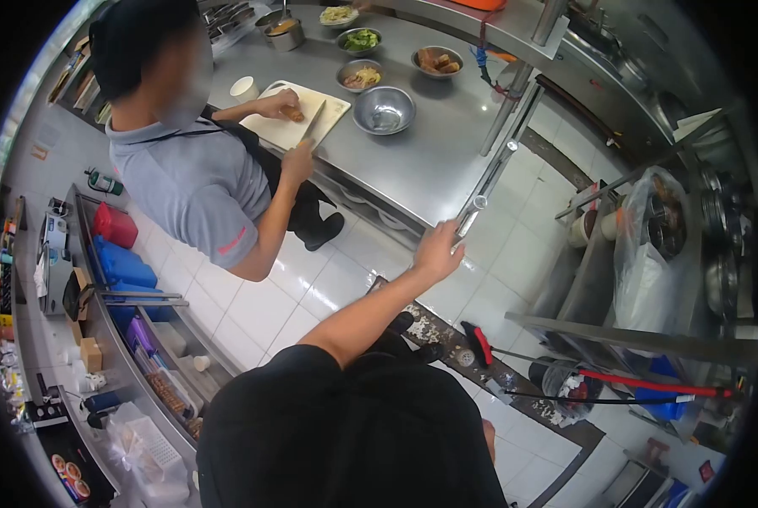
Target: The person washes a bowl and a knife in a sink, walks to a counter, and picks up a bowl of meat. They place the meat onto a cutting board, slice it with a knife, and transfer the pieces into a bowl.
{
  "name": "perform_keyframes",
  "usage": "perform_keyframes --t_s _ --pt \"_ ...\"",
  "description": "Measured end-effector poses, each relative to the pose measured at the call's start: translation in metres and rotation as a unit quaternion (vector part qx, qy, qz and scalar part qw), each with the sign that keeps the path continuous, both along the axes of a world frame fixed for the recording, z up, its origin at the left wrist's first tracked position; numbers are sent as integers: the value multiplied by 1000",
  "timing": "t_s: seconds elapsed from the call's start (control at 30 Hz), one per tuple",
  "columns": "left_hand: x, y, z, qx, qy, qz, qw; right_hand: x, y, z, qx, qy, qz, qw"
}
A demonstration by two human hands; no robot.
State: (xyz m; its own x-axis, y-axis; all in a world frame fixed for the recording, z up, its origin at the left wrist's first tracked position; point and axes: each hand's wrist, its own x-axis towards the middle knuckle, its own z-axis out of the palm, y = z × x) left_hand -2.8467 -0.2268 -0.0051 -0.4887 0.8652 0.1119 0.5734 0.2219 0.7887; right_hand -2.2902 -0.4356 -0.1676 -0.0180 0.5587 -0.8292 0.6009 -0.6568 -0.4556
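Note:
My left hand (436, 252) is at the near corner of the steel table (434, 152), its fingers bent over the metal edge. Of my right side, only a sliver of arm shows at the lower right of my black shirt; the hand is out of view. Across from me, a co-worker in a grey shirt (184, 178) holds a knife (315, 123) over a white cutting board (333, 110), and the co-worker's other hand holds a brown piece of food (292, 113). Beside the board sits an empty metal bowl (384, 110).
Bowls of food (437, 62), a white cup (243, 89) and a pot (284, 32) stand on the table. Shelving with a plastic bag (641, 288) is at right. A red brush (478, 344) lies on the floor; a counter with bins (125, 262) is left.

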Motion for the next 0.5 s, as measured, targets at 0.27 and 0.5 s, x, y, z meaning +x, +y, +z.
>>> perform_keyframes --t_s 0.27,0.5 --pt "22 -117 -97 -250 -21 -86 964 -8 -28 -1 6 -12 11 1000" --pt "-20 -166 -189 -468 -34 -69 880 -45 -16 7 48 27 -107 993"
